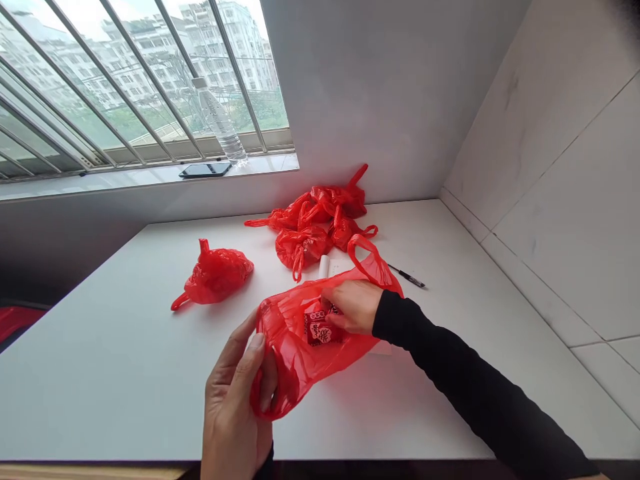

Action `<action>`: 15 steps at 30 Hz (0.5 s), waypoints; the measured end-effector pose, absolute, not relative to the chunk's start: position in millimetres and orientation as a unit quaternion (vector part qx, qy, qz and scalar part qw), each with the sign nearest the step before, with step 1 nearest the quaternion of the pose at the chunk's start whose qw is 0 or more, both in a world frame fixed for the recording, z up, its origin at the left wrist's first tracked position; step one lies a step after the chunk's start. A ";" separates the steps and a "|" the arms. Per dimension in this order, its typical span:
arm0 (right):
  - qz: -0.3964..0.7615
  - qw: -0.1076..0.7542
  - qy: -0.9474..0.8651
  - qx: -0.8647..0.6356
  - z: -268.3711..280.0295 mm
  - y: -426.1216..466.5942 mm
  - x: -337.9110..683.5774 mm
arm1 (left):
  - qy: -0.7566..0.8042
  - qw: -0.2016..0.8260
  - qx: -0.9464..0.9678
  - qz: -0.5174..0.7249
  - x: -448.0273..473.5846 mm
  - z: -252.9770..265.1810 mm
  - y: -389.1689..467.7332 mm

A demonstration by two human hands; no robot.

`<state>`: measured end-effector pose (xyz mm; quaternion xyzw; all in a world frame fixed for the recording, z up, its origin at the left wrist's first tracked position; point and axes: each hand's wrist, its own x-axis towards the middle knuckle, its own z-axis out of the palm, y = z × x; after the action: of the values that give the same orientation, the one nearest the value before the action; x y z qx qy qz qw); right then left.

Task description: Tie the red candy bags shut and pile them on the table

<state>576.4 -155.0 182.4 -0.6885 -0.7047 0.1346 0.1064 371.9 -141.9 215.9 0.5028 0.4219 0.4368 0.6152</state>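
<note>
A red plastic bag (300, 373) lies open toward me over the white table. My left hand (235, 387) is closed on the near left edge of its mouth, thumb on the outside. Inside the bag are small dark red packets (323, 331) with white printed characters. My right hand (353, 305) reaches into the mouth, its fingers bent against one of these packets; the fingertips are partly hidden. One handle loop (364, 252) of the bag stands up behind my right wrist.
Several tied red bags (320, 213) are heaped at the wall, and another tied bag (220, 277) sits left. A notepad (337, 267) and a pen (410, 276) lie behind my bag. A water bottle (220, 123) and a phone (205, 170) rest on the windowsill.
</note>
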 end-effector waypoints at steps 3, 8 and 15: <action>0.148 0.090 -0.723 -0.669 177.0 -154.3 570.4 | 0.417 0.612 0.509 0.440 374.5 215.2 -142.6; 0.164 0.094 -0.742 -0.643 173.4 -154.0 566.3 | 0.409 0.608 0.520 0.440 375.1 217.3 -143.6; 0.141 0.116 -0.727 -0.662 164.2 -146.5 563.0 | 0.409 0.609 0.520 0.438 373.2 214.6 -143.9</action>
<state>563.0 -146.5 164.2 -0.6621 -0.7267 0.1412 0.1164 373.2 -143.9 214.6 0.5196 0.4092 0.4380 0.6089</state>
